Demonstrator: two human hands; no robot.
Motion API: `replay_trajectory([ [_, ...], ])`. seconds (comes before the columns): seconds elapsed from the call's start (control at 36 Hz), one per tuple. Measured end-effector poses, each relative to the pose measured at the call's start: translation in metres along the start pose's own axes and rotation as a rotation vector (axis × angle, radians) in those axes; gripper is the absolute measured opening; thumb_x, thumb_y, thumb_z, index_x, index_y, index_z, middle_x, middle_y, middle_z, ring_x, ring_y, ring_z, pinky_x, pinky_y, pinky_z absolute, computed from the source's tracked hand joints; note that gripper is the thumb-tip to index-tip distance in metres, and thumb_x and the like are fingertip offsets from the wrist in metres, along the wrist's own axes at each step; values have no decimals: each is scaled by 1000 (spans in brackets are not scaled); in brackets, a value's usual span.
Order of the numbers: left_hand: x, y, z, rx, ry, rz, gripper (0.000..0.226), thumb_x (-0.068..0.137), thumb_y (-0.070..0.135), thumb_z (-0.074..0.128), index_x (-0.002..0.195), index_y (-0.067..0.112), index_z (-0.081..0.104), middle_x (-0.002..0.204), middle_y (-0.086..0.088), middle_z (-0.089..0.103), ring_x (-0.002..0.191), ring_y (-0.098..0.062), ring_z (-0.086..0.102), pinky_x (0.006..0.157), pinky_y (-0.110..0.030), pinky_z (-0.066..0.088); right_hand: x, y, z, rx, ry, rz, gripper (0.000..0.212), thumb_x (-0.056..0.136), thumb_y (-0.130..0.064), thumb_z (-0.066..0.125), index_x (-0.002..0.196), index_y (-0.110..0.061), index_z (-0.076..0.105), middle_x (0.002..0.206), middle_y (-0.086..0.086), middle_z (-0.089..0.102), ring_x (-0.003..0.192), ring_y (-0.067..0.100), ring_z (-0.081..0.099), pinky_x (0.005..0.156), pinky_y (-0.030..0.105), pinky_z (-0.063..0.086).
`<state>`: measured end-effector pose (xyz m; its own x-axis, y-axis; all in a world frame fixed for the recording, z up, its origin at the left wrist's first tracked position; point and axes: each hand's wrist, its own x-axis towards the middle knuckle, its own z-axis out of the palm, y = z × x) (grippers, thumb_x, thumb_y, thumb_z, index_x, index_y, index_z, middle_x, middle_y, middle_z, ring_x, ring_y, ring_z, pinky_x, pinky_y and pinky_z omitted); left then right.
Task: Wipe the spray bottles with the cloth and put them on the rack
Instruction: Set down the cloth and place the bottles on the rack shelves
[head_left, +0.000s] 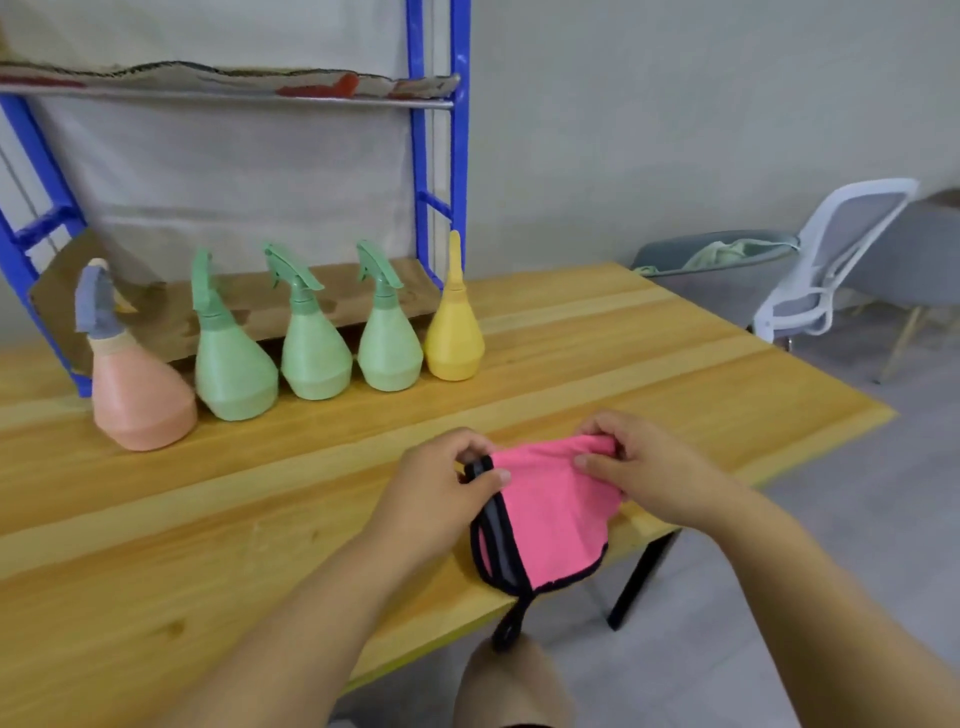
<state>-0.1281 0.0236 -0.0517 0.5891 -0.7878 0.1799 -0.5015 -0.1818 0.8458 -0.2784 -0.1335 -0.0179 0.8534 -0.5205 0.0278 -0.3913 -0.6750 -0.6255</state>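
Both hands pinch the pink cloth (550, 514) over the near edge of the wooden table (208, 545): the left hand (441, 488) at its dark-trimmed corner, the right hand (644, 467) at the top fold. Five spray bottles (317, 343) stand in a row before the blue rack (441, 156).

Bright, diffuse indoor light falls evenly; only soft, faint shadows sit under the peach plastic spray bottle (140, 395) on the yellow wooden table (571, 332). Everything looks slightly smeared, that bottle's grey trigger most. Wide-angle distortion tilts the blue metal rack (460, 156) and bows the table's edges.
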Motion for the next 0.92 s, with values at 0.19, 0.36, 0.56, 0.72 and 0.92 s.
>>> replay_trajectory([
  [0.19, 27, -8, 11, 192, -58, 29, 13, 83, 27, 71, 94, 24, 65, 87, 14, 61, 73, 4, 52, 59, -9, 34, 15, 13, -1, -71, 155, 29, 6, 86, -19, 68, 89, -16, 64, 83, -5, 62, 69, 4, 51, 63, 23, 41],
  [0.36, 45, -19, 7, 325, -78, -30, 15, 84, 30, 68, 97, 25, 63, 91, 10, 62, 81, -5, 56, 59, -13, 38, 42, 16, 11, -139, 153, 49, 10, 87, -23, 67, 89, -16, 61, 84, -2, 63, 74, 17, 56, 63, 30, 44],
  [0.56, 55, -29, -8, 413, -79, -99, 14, 85, 43, 63, 89, 29, 63, 87, 12, 64, 79, -4, 59, 71, -29, 53, 69, 12, 18, -395, 175, 43, 26, 93, -35, 57, 113, -20, 60, 107, -2, 62, 96, 19, 58, 77, 35, 51],
  [0.72, 61, -34, -40, 494, -24, -149, 13, 87, 44, 60, 85, 30, 62, 86, 11, 64, 80, -4, 58, 66, -26, 49, 90, -5, 18, -435, 128, 7, 32, 94, -42, 52, 118, -22, 58, 109, -5, 63, 94, 16, 59, 75, 33, 52],
  [0.92, 81, -44, -71, 425, 108, -165, 9, 87, 36, 63, 87, 28, 62, 83, 15, 62, 75, 0, 55, 60, -19, 42, 131, -28, 21, -399, 116, 30, 31, 91, -46, 55, 112, -24, 60, 108, -4, 65, 98, 18, 60, 77, 31, 49],
])
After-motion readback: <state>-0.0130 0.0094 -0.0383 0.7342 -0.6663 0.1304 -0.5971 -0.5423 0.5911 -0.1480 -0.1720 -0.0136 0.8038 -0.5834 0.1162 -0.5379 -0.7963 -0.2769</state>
